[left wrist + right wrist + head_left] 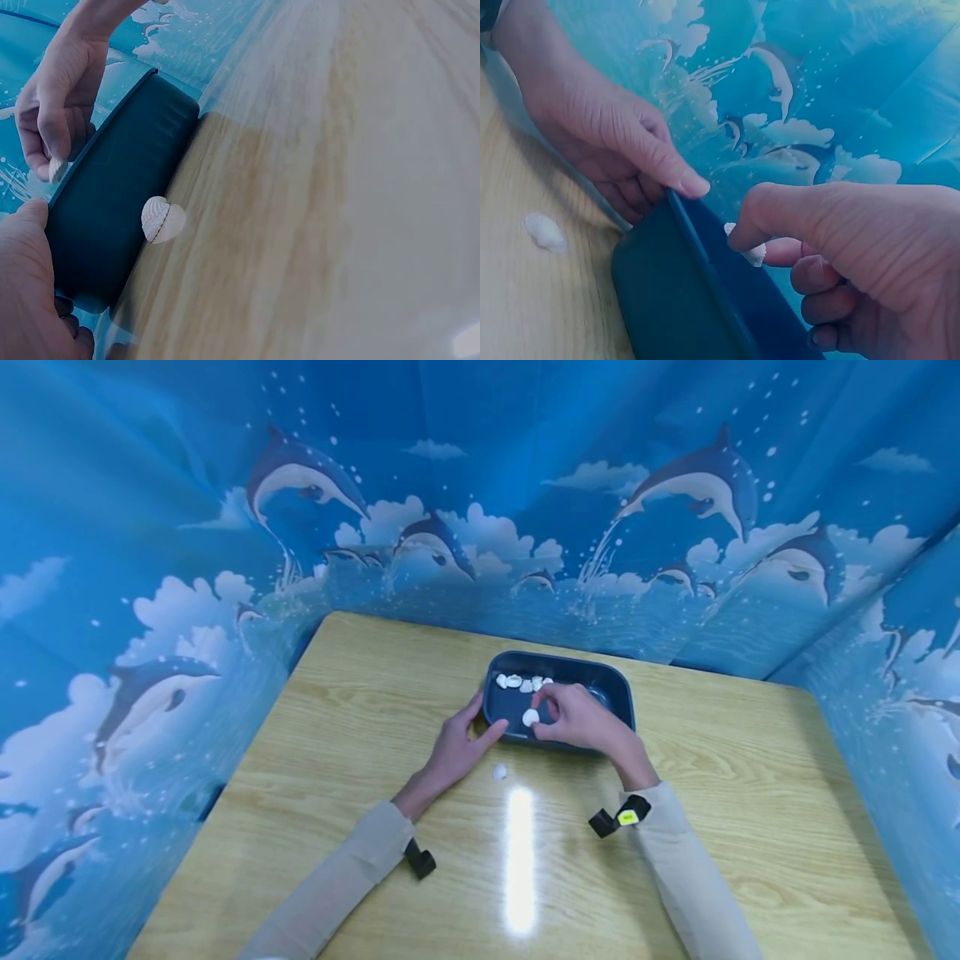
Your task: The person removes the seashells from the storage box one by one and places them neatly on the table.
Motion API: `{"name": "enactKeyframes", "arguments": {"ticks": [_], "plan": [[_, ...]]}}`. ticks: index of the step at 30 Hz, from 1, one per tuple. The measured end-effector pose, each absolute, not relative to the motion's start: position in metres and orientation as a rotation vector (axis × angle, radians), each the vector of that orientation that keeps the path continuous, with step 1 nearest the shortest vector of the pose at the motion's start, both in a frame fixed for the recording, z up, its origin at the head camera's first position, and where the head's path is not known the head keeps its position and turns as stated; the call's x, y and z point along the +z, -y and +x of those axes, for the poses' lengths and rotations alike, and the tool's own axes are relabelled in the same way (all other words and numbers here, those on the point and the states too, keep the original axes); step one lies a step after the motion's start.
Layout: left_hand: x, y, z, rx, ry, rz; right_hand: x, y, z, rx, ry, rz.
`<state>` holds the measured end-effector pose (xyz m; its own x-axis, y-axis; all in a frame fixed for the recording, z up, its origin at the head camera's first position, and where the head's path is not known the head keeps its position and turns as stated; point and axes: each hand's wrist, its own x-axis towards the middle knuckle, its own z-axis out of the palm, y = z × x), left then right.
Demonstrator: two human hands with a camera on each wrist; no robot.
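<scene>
A dark blue rectangular container (621, 697) stands on the table. My left hand (456, 745) grips its left end, with the thumb over the rim and the other fingers along the outside wall. Pinched between thumb and index finger of my right hand (588, 718) is a white seashell (754, 255), held over the container near its front side. Inside, several white shells (513, 682) lie in a row toward the back wall; the right hand hides part of the interior. One ribbed white shell (154, 218) lies on the table just in front of the container.
The light wood-grain table (360, 693) reaches a blue dolphin-print curtain (480, 460) at the back and sides. Glare (520, 860) shows on the tabletop in front of the container. Black wrist cameras (602, 823) sit at both cuffs.
</scene>
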<state>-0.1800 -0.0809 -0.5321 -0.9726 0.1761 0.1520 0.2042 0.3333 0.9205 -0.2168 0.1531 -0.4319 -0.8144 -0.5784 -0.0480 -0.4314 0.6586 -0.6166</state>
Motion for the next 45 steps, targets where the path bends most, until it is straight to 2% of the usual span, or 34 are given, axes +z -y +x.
{"name": "enactKeyframes", "arguments": {"ticks": [11,45], "plan": [[-0.534,0.084,-0.182,-1.755,2.556,-0.358,-0.426,-0.153,-0.195,-0.901,-2.616,-0.833],[-0.535,0.082,-0.182,-1.729,2.559,-0.358,-0.45,-0.151,-0.148,-0.881,-2.594,-0.873]]}}
